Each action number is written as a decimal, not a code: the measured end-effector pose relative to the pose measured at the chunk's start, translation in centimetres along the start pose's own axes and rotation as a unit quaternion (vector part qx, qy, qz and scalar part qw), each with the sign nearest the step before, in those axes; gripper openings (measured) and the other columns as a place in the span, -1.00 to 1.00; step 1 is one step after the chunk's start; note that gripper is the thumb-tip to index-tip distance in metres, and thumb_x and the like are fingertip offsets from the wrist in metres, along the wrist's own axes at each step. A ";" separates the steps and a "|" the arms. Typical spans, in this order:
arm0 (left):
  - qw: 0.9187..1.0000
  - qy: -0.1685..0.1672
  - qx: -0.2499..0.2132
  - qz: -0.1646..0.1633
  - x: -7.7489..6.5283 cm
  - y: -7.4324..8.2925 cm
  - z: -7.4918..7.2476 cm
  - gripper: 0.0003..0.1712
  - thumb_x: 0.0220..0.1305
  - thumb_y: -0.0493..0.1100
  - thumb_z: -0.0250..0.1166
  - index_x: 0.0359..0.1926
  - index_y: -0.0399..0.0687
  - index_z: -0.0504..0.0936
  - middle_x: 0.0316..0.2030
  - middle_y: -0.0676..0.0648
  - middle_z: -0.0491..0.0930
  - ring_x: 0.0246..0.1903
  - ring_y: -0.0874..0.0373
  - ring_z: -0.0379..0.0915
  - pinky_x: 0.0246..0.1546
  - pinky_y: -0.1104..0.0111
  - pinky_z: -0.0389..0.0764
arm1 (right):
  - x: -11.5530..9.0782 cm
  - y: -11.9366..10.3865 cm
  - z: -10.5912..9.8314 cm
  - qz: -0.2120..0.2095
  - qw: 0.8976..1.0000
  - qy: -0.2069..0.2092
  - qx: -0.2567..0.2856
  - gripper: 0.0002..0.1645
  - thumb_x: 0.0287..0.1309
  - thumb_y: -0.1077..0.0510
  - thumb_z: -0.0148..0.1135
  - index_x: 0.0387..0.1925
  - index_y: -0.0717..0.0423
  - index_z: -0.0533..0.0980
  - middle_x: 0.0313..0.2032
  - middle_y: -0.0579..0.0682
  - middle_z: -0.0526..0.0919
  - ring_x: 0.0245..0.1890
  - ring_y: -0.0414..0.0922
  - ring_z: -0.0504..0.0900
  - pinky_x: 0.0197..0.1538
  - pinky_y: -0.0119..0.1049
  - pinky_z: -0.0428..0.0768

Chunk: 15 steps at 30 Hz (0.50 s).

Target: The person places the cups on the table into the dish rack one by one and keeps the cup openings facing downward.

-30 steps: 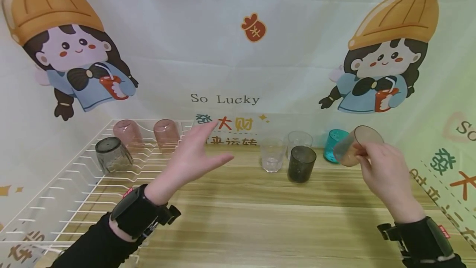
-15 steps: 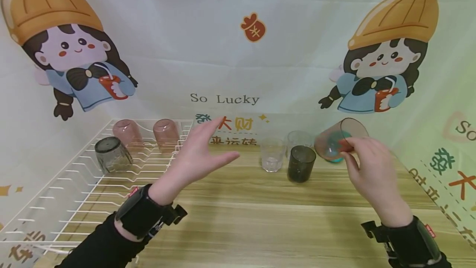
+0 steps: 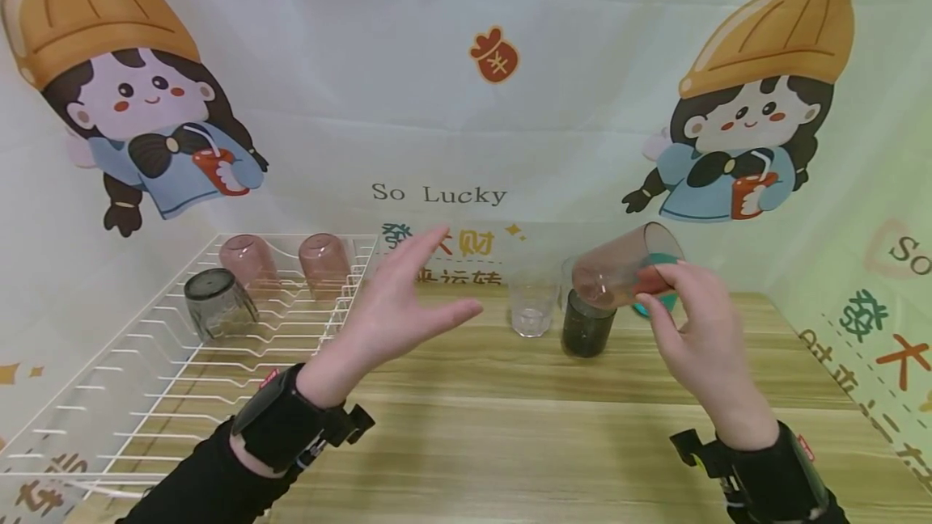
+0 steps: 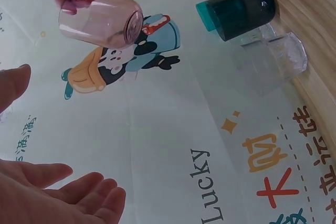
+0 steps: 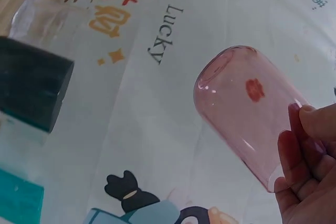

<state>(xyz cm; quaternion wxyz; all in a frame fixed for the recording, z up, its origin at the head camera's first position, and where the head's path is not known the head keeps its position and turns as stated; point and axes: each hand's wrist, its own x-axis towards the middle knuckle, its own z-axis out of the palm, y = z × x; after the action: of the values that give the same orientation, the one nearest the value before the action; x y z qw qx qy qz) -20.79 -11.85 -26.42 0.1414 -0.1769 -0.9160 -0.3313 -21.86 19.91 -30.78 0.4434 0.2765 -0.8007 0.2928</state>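
Observation:
My right hand [image 3: 695, 334] pinches a clear pink drinking glass [image 3: 612, 272] near its rim, between thumb and fingers. Tilted on its side in the air, the glass has its base to the left, overlapping a dark grey glass [image 3: 586, 331] in the head view. The right wrist view shows the fingers reaching inside the mouth of the pink glass. My left hand [image 3: 393, 310] holds nothing; its thumb and fingers are spread apart beside the dish rack [image 3: 156, 396]. A turquoise glass [image 5: 18, 198] is partly hidden behind the right hand in the head view.
Two clear glasses, one at the front [image 3: 531, 320], stand beside the dark grey one on the wooden table [image 3: 510, 443]. Upside down on the rack are two pink glasses [image 3: 247, 261] and a leaning grey glass [image 3: 218, 306]. A printed cloth [image 3: 437, 103] hangs behind.
The right hand has carried the pink glass leftward, from in front of the turquoise glass to over the dark grey one. The left hand has drifted slightly right, still spread.

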 end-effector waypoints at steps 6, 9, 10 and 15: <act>1.000 0.001 -0.019 -0.002 -0.2 0.2 0.1 0.10 -0.04 0.26 0.41 0.45 0.17 0.06 0.43 -0.02 0.09 0.40 -0.02 0.00 0.33 -0.08 0.15 | 0.5 -1.0 0.6 0.005 0.999 0.013 0.038 -0.64 -0.12 0.53 0.34 -0.20 0.29 0.56 -0.29 0.10 0.64 -0.23 -0.03 0.51 0.03 -0.37 0.36; 1.000 0.003 -0.025 0.000 -0.3 0.3 0.0 0.10 -0.05 0.26 0.41 0.45 0.19 0.07 0.42 0.00 0.10 0.40 0.00 0.01 0.32 -0.07 0.17 | 0.6 -1.5 0.9 0.006 0.998 0.019 0.058 -0.64 -0.13 0.53 0.33 -0.21 0.29 0.56 -0.29 0.09 0.65 -0.22 -0.06 0.51 0.05 -0.43 0.35; 1.000 0.003 -0.027 0.000 -0.3 0.4 0.0 0.10 -0.06 0.27 0.41 0.45 0.20 0.06 0.42 0.01 0.10 0.40 0.01 0.01 0.32 -0.07 0.17 | 0.7 -1.7 1.0 0.006 0.998 0.022 0.063 -0.64 -0.13 0.54 0.33 -0.21 0.29 0.56 -0.28 0.10 0.66 -0.22 -0.05 0.51 0.07 -0.45 0.35; 0.999 -0.002 -0.044 0.000 -0.5 0.6 0.2 0.10 -0.07 0.27 0.42 0.45 0.24 0.06 0.43 0.01 0.09 0.37 0.00 0.08 0.29 -0.07 0.23 | 0.8 -2.5 1.5 0.008 0.996 0.032 0.086 -0.60 -0.17 0.57 0.33 -0.20 0.29 0.57 -0.29 0.10 0.65 -0.22 -0.09 0.52 0.25 -0.41 0.31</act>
<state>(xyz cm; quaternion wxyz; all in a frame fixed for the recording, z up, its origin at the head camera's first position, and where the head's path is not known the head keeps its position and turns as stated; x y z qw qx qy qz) -20.09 -11.40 -26.42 0.1315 -0.1835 -0.9008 -0.3710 -21.28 16.98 -30.22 0.4411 0.2978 -0.7603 0.3725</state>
